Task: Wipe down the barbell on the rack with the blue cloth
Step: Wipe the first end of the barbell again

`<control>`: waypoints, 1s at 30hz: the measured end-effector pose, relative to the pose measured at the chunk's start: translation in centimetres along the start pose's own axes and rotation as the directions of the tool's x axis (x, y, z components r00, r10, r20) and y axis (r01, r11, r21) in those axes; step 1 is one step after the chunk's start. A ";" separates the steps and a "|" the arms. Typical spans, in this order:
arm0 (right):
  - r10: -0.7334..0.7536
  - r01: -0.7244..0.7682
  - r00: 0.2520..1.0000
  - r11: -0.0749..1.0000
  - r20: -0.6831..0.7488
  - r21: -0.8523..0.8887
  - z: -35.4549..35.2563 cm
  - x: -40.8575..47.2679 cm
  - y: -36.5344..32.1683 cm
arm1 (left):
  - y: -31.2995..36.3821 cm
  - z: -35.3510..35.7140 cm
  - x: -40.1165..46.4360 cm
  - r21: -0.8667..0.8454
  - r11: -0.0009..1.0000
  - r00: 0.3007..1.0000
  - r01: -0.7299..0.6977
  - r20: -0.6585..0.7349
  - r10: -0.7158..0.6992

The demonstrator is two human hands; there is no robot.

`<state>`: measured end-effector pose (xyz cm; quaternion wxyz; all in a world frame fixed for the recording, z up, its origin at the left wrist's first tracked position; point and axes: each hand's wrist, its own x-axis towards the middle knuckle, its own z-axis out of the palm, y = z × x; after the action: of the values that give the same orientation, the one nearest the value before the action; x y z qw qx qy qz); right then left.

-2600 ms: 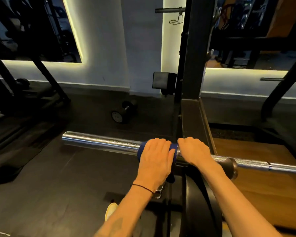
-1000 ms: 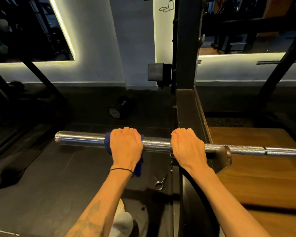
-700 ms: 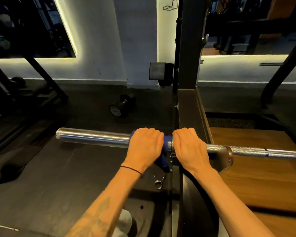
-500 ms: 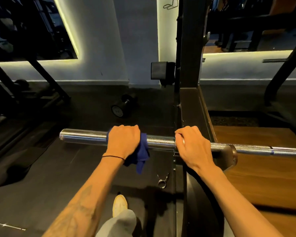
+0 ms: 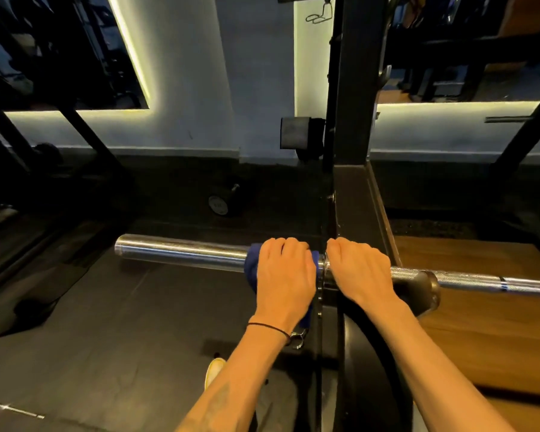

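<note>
Gripping one barbell [image 5: 181, 252]: two hands, left [image 5: 286, 277] around one blue cloth [image 5: 250, 269].

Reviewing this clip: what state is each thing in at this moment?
Chrome steel barbell: resting on the rack, sleeve bare of plates.
Blue cloth: wrapped round the sleeve, under the left hand.
Left hand: gripping the cloth on the bar.
Right hand: gripping the bar.
Black dumbbell: lying on the floor.

Barbell [image 5: 181, 251] lies across the rack [image 5: 351, 194] — dumbbell [image 5: 220, 203] on the floor behind it.
</note>
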<state>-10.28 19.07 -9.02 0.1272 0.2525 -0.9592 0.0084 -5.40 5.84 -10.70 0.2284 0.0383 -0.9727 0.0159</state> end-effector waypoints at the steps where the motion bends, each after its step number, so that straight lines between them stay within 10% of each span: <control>1: 0.004 -0.002 0.999 0.999 -0.044 0.050 0.4 -0.2 0.1 | 0.6 -0.2 0.2 0.000 0.999 0.999 -0.040 0.015 0.040; 5: 0.042 -0.007 0.993 0.954 -0.112 0.298 1.0 -0.8 0.6 | -2.4 -1.8 1.6 0.158 0.954 0.960 -0.256 0.161 0.231; 10: 0.138 -0.073 0.985 0.885 -0.107 0.460 1.0 -1.0 0.6 | -8.6 -2.4 1.6 0.311 0.941 0.980 -0.130 0.182 0.075; 22: 0.258 -0.192 0.966 0.799 -0.036 0.570 0.6 0.2 1.2 | -2.2 -1.3 2.2 0.145 0.950 0.940 -0.275 0.247 0.235; 26: 0.041 -0.067 0.972 0.992 0.231 0.107 -1.2 1.4 1.4 | -6.1 -2.1 1.0 0.168 0.967 0.964 -0.191 0.218 0.153; 30: -0.038 0.045 0.986 0.998 0.164 -0.037 -1.2 0.8 0.8 | -5.1 -2.8 1.3 0.233 0.971 0.983 -0.061 0.183 0.017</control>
<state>-11.08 19.50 -7.61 0.0534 0.2696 -0.9609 -0.0342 -4.84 0.77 -7.53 0.1331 0.0475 -0.9809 0.1333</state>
